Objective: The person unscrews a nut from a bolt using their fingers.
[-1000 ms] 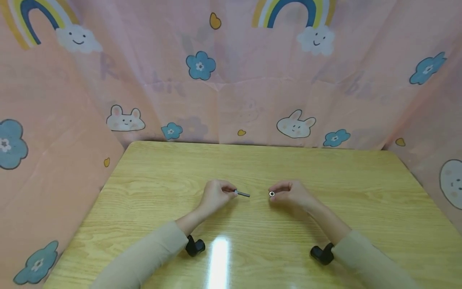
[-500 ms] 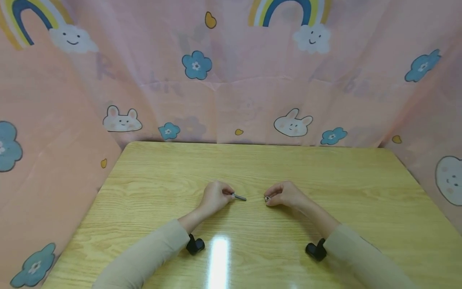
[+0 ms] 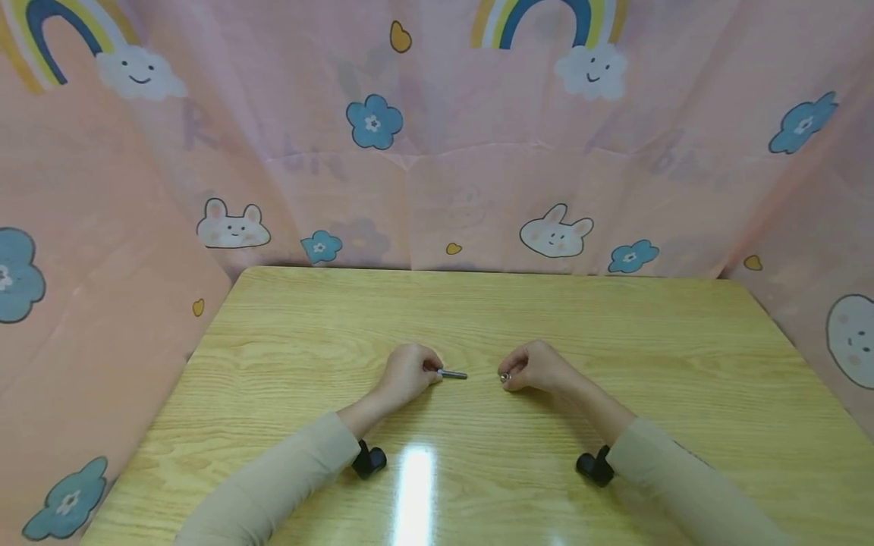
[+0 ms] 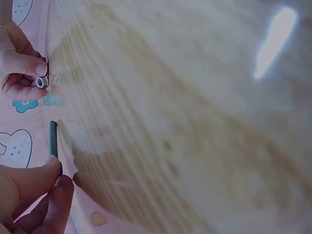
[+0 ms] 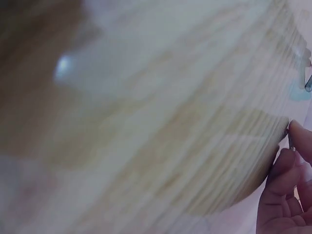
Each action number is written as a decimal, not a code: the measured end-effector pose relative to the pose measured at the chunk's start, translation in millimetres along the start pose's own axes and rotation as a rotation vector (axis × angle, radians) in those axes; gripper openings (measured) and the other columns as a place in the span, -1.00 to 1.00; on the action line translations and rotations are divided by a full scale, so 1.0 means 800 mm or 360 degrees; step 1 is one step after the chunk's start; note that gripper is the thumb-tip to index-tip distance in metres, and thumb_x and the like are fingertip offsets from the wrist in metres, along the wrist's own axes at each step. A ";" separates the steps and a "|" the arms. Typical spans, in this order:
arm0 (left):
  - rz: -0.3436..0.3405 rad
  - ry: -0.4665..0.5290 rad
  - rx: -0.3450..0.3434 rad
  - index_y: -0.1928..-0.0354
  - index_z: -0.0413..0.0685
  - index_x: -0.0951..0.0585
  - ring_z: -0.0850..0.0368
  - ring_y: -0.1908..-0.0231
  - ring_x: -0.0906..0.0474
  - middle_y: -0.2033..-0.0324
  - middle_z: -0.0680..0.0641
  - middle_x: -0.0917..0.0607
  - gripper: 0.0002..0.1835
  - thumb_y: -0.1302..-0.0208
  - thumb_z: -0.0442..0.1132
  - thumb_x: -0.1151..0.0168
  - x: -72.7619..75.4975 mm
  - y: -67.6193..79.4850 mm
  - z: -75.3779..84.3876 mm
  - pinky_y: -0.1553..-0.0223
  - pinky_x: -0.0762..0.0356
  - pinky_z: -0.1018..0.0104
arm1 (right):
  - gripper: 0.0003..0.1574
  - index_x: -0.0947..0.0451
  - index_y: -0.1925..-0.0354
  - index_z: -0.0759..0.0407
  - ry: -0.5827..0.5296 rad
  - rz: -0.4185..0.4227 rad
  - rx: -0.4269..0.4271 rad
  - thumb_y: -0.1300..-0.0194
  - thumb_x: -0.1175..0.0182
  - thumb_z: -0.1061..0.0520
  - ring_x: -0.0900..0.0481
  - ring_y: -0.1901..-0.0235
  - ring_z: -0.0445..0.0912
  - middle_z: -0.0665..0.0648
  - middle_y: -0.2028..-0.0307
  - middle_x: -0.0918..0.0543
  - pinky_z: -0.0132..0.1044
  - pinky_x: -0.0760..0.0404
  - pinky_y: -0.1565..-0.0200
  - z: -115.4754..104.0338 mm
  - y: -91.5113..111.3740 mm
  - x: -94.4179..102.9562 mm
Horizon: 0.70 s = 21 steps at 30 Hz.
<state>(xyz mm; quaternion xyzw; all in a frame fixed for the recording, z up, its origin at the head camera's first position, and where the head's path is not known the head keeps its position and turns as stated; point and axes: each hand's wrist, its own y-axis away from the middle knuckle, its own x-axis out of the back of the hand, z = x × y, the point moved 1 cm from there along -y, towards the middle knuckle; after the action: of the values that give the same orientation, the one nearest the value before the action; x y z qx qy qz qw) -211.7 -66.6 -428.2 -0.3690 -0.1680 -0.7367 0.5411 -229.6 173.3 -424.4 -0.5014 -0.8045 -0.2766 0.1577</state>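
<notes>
My left hand [image 3: 410, 373] pinches a metal bolt [image 3: 454, 374] by its head end, the threaded shank pointing right toward the other hand. Its thread shows clearly in the left wrist view, where the bolt [image 4: 53, 139] sticks out past the thumb and fingertips. Across a small gap, my right hand [image 3: 536, 366] holds a small shiny nut [image 3: 504, 377] between thumb and fingers. The hole of the nut [image 4: 42, 82] is visible from the left wrist. Bolt and nut are apart, both held above the table. In the right wrist view the nut is mostly hidden by the fingers.
A wood-grain table [image 3: 328, 311] lies under both hands, with a bright light reflection near its front. Black wrist cameras [image 3: 369, 460] sit at both sleeves. A pink patterned curtain [image 3: 437, 174] hangs behind the table and at its sides.
The right hand has moved slightly left and down with the nut, and the nut has turned a little. The bolt has tilted closer to level. The head view has shifted slightly.
</notes>
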 end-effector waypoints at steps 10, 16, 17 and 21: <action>-0.0031 -0.0050 -0.0024 0.48 -0.21 -0.68 0.22 0.50 -0.49 0.52 -0.03 -0.66 -0.95 0.02 -0.44 -0.40 0.001 0.001 0.000 0.44 -0.46 0.43 | -0.75 -0.65 0.29 0.36 -0.0025 -0.0026 -0.0016 0.05 -0.37 0.39 -0.44 0.55 -0.17 0.06 0.57 -0.57 -0.35 -0.46 0.47 0.002 0.001 0.001; -0.0044 -0.0010 -0.0047 0.46 -0.22 -0.69 0.24 0.52 -0.47 0.54 -0.02 -0.65 -0.93 0.03 -0.44 -0.41 0.003 0.001 -0.002 0.46 -0.45 0.45 | -0.72 -0.64 0.26 0.32 0.0004 -0.0032 -0.0015 0.04 -0.39 0.35 -0.43 0.54 -0.16 0.04 0.57 -0.56 -0.34 -0.45 0.45 0.002 0.000 0.006; -0.0049 -0.0001 -0.0048 0.45 -0.23 -0.69 0.24 0.51 -0.48 0.54 -0.02 -0.66 -0.92 0.05 -0.45 -0.41 0.004 0.001 -0.002 0.46 -0.46 0.45 | -0.70 -0.64 0.24 0.32 0.0024 -0.0040 0.0018 0.04 -0.39 0.33 -0.43 0.53 -0.16 0.03 0.57 -0.55 -0.34 -0.45 0.44 0.002 0.000 0.009; -0.0083 -0.0003 -0.0041 0.38 -0.26 -0.69 0.19 0.45 -0.54 0.47 -0.05 -0.68 -0.85 0.06 -0.42 -0.43 0.009 0.001 -0.002 0.40 -0.51 0.42 | -0.60 -0.60 0.14 0.33 0.0095 -0.0016 0.0159 0.02 -0.40 0.28 -0.47 0.48 -0.09 0.07 0.51 -0.57 -0.28 -0.48 0.40 0.004 0.004 0.024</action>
<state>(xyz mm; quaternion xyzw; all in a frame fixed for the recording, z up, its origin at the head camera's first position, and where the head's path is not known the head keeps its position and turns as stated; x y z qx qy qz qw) -212.7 -73.2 -424.0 -0.3720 -0.1686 -0.7524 0.5168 -235.6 190.3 -415.9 -0.4804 -0.8148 -0.2517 0.2050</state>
